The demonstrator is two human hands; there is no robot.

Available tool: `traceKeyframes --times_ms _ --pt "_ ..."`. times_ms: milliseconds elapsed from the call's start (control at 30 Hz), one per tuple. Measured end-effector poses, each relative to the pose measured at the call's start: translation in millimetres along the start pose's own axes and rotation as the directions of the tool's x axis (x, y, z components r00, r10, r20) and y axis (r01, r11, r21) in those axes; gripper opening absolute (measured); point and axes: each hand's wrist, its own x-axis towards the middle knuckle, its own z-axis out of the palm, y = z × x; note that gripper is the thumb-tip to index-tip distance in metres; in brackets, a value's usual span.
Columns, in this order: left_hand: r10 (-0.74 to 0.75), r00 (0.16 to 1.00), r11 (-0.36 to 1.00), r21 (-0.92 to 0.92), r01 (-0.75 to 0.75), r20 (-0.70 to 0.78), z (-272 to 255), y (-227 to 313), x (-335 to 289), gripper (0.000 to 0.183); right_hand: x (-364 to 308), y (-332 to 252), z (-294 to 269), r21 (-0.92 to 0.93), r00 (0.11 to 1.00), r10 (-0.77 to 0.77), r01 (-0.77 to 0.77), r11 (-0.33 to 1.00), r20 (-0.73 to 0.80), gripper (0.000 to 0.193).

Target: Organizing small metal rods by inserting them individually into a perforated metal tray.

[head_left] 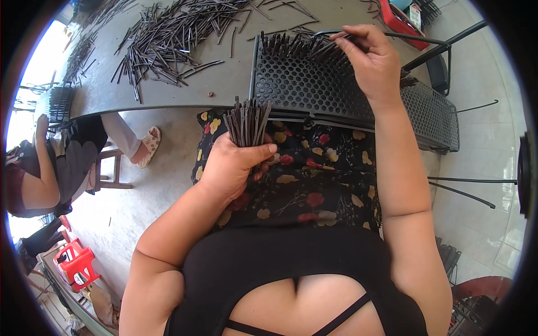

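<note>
My left hand (227, 162) is wrapped round an upright bundle of thin dark strips (246, 123), held above my lap. Its thumb lies across the front of the bundle. My right hand (374, 64) is at the far side of a dark perforated rack (308, 81), thumb and fingers pinched on what looks like one dark strip. Beside those fingertips, a row of similar strips (283, 45) stands in the rack's holes along its far edge. The rack lies across the table's near edge, just beyond my floral apron (314, 179).
A large heap of loose dark strips (168, 42) covers the table (106, 89) at the far left. A second perforated rack (431, 115) extends to the right, with a red tray (403, 28) behind. Another person (45, 168) sits at left, and a red stool (78, 266) stands lower left.
</note>
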Motion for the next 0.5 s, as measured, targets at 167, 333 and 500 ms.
traceKeyframes --times_ms 167,333,500 --pt "0.002 0.999 1.000 0.031 -0.001 -0.035 1 -2 0 0.017 0 -14 17 -0.132 0.995 -0.096 0.101 0.986 0.041 0.025" --pt "0.000 1.000 0.999 0.037 0.001 -0.030 1 -2 1 0.017 5 -15 12 -0.298 0.973 -0.174 0.213 0.930 0.152 0.022" --pt "0.001 1.000 0.999 0.039 0.000 -0.013 3 -2 1 0.016 4 -12 9 -0.446 0.927 -0.272 0.365 0.817 0.260 0.019"
